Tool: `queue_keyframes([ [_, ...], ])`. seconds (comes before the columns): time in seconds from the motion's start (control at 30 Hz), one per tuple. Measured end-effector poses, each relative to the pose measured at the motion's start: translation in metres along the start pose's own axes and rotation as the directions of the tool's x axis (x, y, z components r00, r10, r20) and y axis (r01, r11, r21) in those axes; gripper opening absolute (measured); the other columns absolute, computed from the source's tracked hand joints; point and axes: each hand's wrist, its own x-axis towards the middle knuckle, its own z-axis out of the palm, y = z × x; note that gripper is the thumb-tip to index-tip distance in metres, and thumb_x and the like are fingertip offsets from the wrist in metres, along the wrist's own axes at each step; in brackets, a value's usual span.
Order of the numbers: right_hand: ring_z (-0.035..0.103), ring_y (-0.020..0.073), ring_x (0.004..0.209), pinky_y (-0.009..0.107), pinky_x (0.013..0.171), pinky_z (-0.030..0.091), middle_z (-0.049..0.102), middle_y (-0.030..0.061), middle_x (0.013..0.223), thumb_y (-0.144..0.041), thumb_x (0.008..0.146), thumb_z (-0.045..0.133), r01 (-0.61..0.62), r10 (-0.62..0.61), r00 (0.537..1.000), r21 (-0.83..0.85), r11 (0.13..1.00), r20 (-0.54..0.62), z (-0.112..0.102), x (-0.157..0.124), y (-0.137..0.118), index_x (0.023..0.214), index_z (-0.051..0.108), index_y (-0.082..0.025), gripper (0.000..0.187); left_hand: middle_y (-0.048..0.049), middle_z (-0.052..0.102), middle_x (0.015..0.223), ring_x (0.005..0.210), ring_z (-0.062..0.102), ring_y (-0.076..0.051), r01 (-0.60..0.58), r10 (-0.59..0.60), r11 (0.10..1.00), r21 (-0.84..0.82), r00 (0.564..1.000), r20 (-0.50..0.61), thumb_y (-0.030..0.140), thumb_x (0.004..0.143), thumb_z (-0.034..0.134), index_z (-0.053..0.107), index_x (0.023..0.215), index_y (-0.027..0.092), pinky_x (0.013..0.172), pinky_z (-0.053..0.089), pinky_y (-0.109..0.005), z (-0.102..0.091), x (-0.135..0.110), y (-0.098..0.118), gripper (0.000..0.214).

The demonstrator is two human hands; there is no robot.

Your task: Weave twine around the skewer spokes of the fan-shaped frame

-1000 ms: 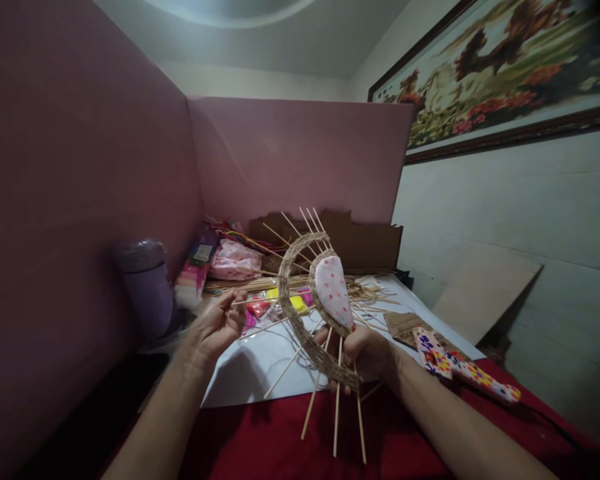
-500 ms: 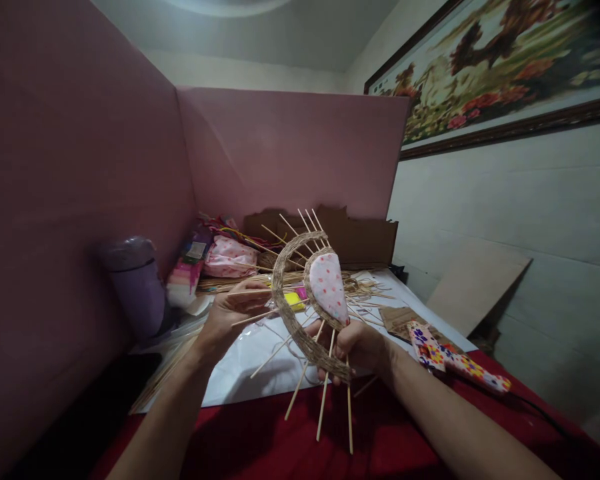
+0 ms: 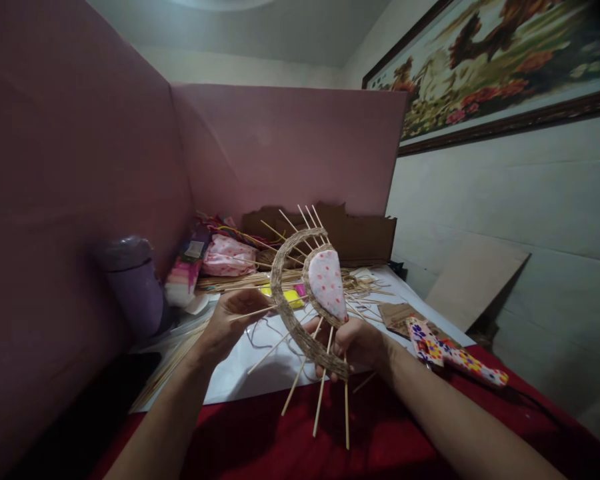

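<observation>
In front of me is a half-round woven twine frame (image 3: 285, 310) with thin wooden sticks radiating through it. Its inner part is a half-circle pad (image 3: 327, 283) of white cloth with red dots, edged in twine. My right hand (image 3: 357, 343) grips the lower end of the piece, thumb by the pad's bottom corner and fingers behind the sticks. On the other side, my left hand (image 3: 237, 320) is closed at the outer edge, around the sticks that point left; its fingertips are partly hidden.
A flower-patterned glue gun (image 3: 455, 357) lies at right, beside a cardboard scrap (image 3: 400, 318). At left stands a purple tumbler (image 3: 135, 290). Behind are a dotted cloth bundle (image 3: 229, 255), loose sticks, twine and torn cardboard (image 3: 367, 237). White sheeting covers part of the red cloth (image 3: 260, 440).
My left hand has shifted slightly along the outer edge, and its fingers look more tucked in. The woven piece and my right hand are nearly unchanged.
</observation>
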Motion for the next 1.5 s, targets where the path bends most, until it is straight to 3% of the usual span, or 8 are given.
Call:
queue_keyframes([
  [0.17,0.067,0.0191,0.057,0.014,0.033,0.036,0.072,0.0100,0.076,-0.011,0.049,0.046,0.004,-0.004,1.000,-0.018,1.000,0.010,-0.001,0.001,0.001,0.127,0.043,-0.009,0.078,0.0039,0.052,0.054,0.044,0.038,-0.004,0.080,-0.079,0.992,-0.103,0.997,0.011,0.028,0.068,0.073,0.064,0.072,0.015,0.041,0.025,-0.017,-0.002,0.000,-0.003,0.016],
  [0.4,0.067,0.0197,0.055,0.015,0.031,0.035,0.072,0.0107,0.079,-0.011,0.047,0.046,0.056,-0.056,0.998,-0.009,0.998,-0.007,0.001,0.002,0.004,0.126,0.046,-0.009,0.079,0.0030,0.051,0.051,0.043,0.029,-0.003,0.111,-0.114,0.993,-0.049,0.991,-0.072,0.031,0.064,0.075,0.069,0.069,0.014,0.042,0.017,-0.019,-0.006,0.000,0.002,0.018],
  [0.5,0.066,0.0171,0.052,0.014,0.031,0.034,0.071,0.0124,0.087,-0.011,0.047,0.046,0.038,-0.038,0.999,-0.023,0.999,-0.019,0.003,0.002,0.003,0.127,0.045,-0.009,0.080,0.0024,0.052,0.049,0.043,0.029,-0.004,0.118,-0.117,0.993,0.001,0.987,-0.110,0.033,0.062,0.076,0.071,0.068,0.015,0.042,0.017,-0.020,-0.005,0.000,0.003,0.020],
  [0.6,0.065,0.0165,0.050,0.014,0.030,0.033,0.072,0.0119,0.081,-0.011,0.047,0.047,-0.002,0.002,1.000,-0.035,0.999,0.004,0.003,0.002,0.002,0.127,0.046,-0.008,0.079,0.0014,0.055,0.050,0.043,0.033,-0.004,0.116,-0.113,0.993,0.018,0.986,-0.120,0.034,0.061,0.077,0.072,0.068,0.015,0.042,0.019,-0.020,-0.002,-0.001,0.004,0.020],
  [0.73,0.066,0.0182,0.054,0.014,0.030,0.032,0.071,0.0105,0.074,-0.012,0.049,0.048,0.002,-0.001,0.999,-0.033,0.999,0.033,-0.001,0.003,0.003,0.124,0.048,-0.006,0.076,0.0014,0.056,0.050,0.044,0.035,-0.004,0.099,-0.100,0.995,-0.015,0.986,-0.136,0.032,0.059,0.078,0.072,0.068,0.015,0.042,0.021,-0.019,0.001,-0.001,0.004,0.020],
  [0.9,0.067,0.0188,0.056,0.014,0.031,0.032,0.071,0.0086,0.078,-0.011,0.048,0.046,0.012,-0.012,1.000,-0.006,1.000,-0.003,-0.004,0.002,0.007,0.125,0.048,-0.012,0.077,0.0013,0.056,0.049,0.042,0.033,-0.004,0.103,-0.106,0.994,-0.031,0.982,-0.155,0.033,0.057,0.079,0.072,0.067,0.015,0.041,0.019,-0.020,0.001,0.000,0.004,0.021],
  [1.13,0.068,0.0205,0.057,0.014,0.030,0.032,0.072,0.0104,0.078,-0.011,0.048,0.047,0.000,0.000,0.999,0.004,1.000,-0.033,-0.006,0.002,0.009,0.127,0.044,-0.009,0.079,0.0004,0.057,0.054,0.043,0.030,-0.003,0.101,-0.114,0.991,-0.089,0.981,-0.155,0.033,0.058,0.079,0.072,0.068,0.014,0.042,0.017,-0.021,-0.002,-0.001,0.005,0.023],
  [1.5,0.069,0.0203,0.061,0.012,0.030,0.033,0.071,0.0100,0.084,-0.011,0.048,0.046,-0.018,0.018,1.000,0.059,0.998,0.003,-0.003,0.005,0.013,0.128,0.040,-0.012,0.081,0.0064,0.041,0.047,0.042,0.021,-0.002,0.098,-0.141,0.963,-0.252,0.977,-0.159,0.036,0.060,0.078,0.068,0.067,0.012,0.042,0.011,-0.021,0.010,-0.001,-0.005,0.027],
])
